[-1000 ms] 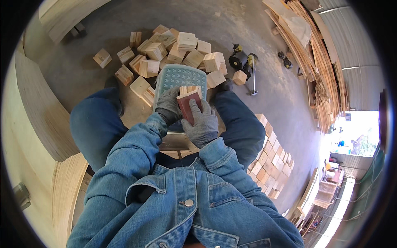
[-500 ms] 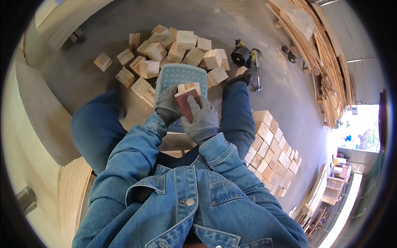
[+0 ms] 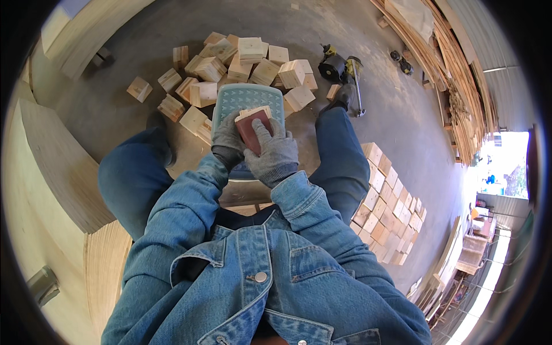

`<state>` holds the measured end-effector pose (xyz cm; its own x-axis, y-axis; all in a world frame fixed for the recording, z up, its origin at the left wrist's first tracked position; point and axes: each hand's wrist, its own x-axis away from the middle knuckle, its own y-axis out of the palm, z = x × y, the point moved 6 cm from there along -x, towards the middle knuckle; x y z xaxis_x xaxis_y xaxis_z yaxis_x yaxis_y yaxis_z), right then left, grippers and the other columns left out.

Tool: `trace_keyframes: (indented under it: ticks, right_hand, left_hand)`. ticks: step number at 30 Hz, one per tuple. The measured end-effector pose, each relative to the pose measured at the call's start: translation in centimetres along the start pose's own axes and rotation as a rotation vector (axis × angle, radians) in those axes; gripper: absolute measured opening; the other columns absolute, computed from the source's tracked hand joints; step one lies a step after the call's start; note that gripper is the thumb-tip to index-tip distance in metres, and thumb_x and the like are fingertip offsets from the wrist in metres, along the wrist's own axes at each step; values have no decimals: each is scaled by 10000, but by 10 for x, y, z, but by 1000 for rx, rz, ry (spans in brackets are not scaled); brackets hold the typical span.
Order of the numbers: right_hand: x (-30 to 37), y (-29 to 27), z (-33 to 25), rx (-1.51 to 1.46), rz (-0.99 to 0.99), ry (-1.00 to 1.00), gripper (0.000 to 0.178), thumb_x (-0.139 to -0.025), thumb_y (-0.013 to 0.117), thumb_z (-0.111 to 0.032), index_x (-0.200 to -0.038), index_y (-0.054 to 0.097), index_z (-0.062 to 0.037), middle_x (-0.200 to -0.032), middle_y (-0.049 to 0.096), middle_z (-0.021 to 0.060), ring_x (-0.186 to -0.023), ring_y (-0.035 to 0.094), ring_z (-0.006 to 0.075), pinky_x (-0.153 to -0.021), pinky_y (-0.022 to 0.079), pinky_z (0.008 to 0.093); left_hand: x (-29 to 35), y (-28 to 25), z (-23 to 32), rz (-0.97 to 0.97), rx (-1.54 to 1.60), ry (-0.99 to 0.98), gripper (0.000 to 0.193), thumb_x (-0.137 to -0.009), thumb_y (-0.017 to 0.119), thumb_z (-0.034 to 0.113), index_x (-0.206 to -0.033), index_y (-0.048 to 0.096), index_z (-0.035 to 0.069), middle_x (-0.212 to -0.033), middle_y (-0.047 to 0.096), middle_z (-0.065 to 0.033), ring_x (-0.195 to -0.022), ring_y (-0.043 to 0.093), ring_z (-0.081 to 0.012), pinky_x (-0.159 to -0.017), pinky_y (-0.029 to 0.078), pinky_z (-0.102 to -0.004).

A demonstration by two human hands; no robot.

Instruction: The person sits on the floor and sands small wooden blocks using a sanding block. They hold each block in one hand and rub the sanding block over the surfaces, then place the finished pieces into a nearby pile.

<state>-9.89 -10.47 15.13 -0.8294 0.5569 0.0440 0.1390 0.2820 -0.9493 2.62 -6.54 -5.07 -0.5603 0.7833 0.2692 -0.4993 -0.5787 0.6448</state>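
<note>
Wooden block (image 3: 255,109) is grasped by the gray-gloved left hand (image 3: 228,140); red-brown sanding block (image 3: 250,132) is gripped against it by the gray-gloved right hand (image 3: 273,150). Both are held over the teal plastic stool (image 3: 246,95), inside its far edge; contact cannot be told. Loose wooden blocks (image 3: 238,66) are heaped past that edge. Neat block stack (image 3: 391,207) is set beyond the right leg (image 3: 342,155).

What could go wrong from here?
The dark red pad under the right hand could slip off the wood block and scrape the left hand, close beside it. The loose pile of blocks beyond the stool might shift if bumped. The yellow-and-black tool lies near the right shoe, a possible trip hazard.
</note>
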Motion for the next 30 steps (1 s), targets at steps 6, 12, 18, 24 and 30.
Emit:
trace_keyframes:
  ticks: [6,12,18,24,30]
  right_hand:
    - [0,3,-9,7,4,-9,784,-841,767,-423,-1553,554,-173,-1572,458,227,-1326,552,477,-1047,474,578]
    - [6,5,-2,-7,58,-20,764,-825,785,-406,-1528,588,-182,-1561,476,231,-1323,548,492,-1067,462,574]
    - [2,4,-4,33,61,-5,771,-828,807,-389,-1528,582,-160,-1563,481,245,-1320,536,492,-1097,454,571]
    - [10,0,-8,-8,10,-14,780,-823,818,-369,-1534,575,-163,-1554,484,252,-1307,545,490,-1095,461,567]
    - [27,2,-5,-7,44,-52,741,-808,819,-347,-1491,612,-144,-1524,510,239,-1264,568,489,-1058,479,572]
  left_hand:
    - [-6,-17,8,-36,-157,114,817,-811,896,183,-1497,463,79,-1443,608,-155,-1319,611,-295,-1160,511,-413]
    - [30,39,48,-117,-517,187,680,-890,813,142,-1480,482,74,-1430,629,-152,-1288,635,-282,-1140,526,-410]
    - [21,39,31,-123,303,-136,435,-1079,550,216,-1483,483,68,-1462,609,-150,-1323,610,-285,-1166,514,-424]
    - [20,18,41,-56,-782,342,740,-894,825,388,-1480,490,85,-1445,613,-164,-1318,611,-312,-1170,490,-413]
    - [25,28,47,-108,-1135,319,761,-861,849,388,-1480,510,104,-1432,618,-142,-1303,618,-265,-1130,520,-411]
